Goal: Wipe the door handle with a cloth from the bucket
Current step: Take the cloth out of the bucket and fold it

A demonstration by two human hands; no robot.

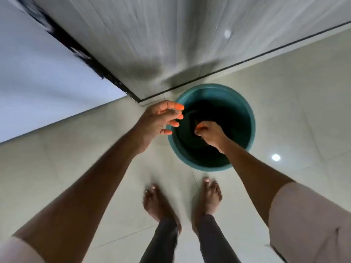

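Observation:
A teal bucket (245, 111) stands on the tiled floor just in front of my bare feet. My right hand (211, 134) reaches down inside it, fingers pinched on a dark cloth (190, 118) that lies in the shadowed bottom. My left hand (159, 118) hovers over the bucket's left rim, fingers spread and curled, holding nothing. The door handle is out of view.
A grey panel, a door or wall (171, 35), rises right behind the bucket, with a dark frame edge (79, 52) running diagonally on the left. Pale floor tiles (303, 111) surround the bucket. My feet (182, 202) stand close behind it.

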